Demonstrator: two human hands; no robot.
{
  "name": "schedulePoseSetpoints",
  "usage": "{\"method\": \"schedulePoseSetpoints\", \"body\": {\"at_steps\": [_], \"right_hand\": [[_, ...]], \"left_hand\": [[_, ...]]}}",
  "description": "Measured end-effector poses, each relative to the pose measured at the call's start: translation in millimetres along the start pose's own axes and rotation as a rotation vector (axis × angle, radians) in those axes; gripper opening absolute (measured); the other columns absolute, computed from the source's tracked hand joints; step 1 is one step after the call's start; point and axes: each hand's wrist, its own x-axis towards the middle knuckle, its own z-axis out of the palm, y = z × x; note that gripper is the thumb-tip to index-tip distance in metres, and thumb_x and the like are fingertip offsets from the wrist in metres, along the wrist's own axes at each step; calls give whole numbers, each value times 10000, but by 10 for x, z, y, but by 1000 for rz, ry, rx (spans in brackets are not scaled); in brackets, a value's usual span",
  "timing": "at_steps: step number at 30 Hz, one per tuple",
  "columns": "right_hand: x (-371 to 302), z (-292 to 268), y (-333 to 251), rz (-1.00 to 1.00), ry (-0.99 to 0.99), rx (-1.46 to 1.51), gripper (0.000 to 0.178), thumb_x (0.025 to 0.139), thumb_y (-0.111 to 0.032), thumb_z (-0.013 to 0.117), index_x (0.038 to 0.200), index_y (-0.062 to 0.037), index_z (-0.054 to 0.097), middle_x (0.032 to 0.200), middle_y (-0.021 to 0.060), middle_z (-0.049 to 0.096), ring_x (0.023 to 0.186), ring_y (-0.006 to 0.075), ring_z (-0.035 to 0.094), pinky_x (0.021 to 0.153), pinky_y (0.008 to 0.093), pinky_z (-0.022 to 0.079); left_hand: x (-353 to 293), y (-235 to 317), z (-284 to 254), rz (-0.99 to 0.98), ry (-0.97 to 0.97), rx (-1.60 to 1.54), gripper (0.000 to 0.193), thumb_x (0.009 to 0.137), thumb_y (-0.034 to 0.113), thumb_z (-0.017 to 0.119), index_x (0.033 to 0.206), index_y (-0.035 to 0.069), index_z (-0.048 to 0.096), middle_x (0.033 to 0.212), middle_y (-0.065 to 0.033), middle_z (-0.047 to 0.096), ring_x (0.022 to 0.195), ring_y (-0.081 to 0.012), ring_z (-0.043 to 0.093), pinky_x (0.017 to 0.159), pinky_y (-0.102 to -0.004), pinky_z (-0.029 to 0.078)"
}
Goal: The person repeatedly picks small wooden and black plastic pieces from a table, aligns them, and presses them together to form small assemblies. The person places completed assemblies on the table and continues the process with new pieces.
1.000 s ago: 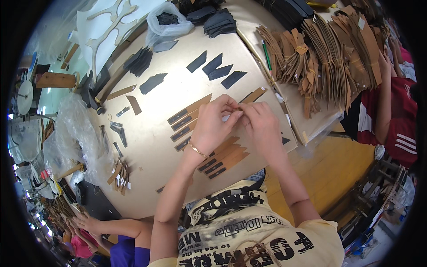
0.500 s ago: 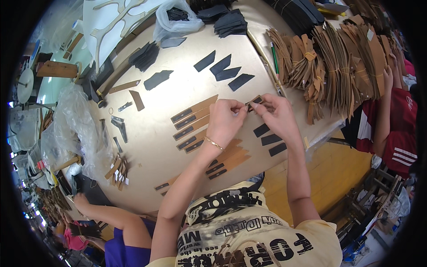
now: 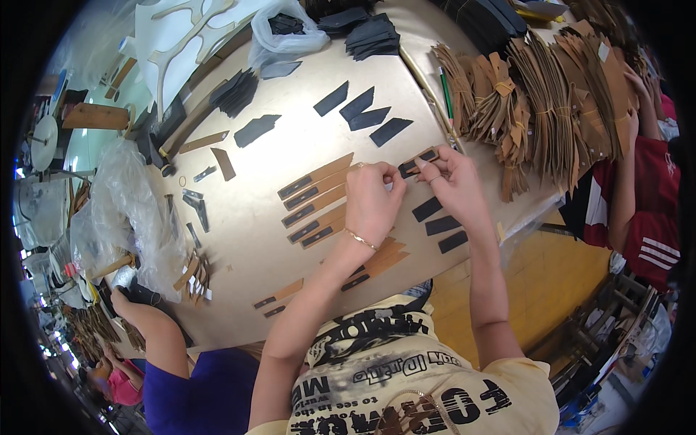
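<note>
My right hand [image 3: 455, 183] pinches a short brown leather strip [image 3: 419, 161] with a dark patch on it, held above the table. Just left of the strip, my left hand [image 3: 373, 197] is closed with fingertips pressed together; whatever they may hold is too small to make out. Beside and below my left hand lies a row of brown leather strips [image 3: 326, 176], each with a dark patch at its left end. Several dark pieces [image 3: 442, 226] rest on the table under my right wrist. My left forearm partly covers more strips [image 3: 380, 262] close to me.
Loose black pieces [image 3: 355, 105] and black stacks [image 3: 373, 38] lie farther back, near a plastic bag [image 3: 283, 36]. Bundled brown leather strips [image 3: 536, 101] fill the right rear. A hammer [image 3: 161, 156] and clear plastic [image 3: 123, 217] are at left. People work on both sides.
My left hand has drawn back slightly from the strip, which shows more fully in my right hand. The neighbour in purple at the left has shifted.
</note>
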Motion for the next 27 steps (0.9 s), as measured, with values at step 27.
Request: {"method": "schedulePoseSetpoints", "body": {"at_steps": [27], "right_hand": [[-27, -65, -84, 1, -25, 29, 156, 904, -78, 619, 995, 45, 648, 814, 67, 692, 774, 114, 659, 721, 237, 508]], "left_hand": [[160, -21, -143, -73, -189, -95, 180, 783, -9, 721, 956, -60, 722, 750, -143, 720, 668, -164, 696, 632, -267, 547]]}}
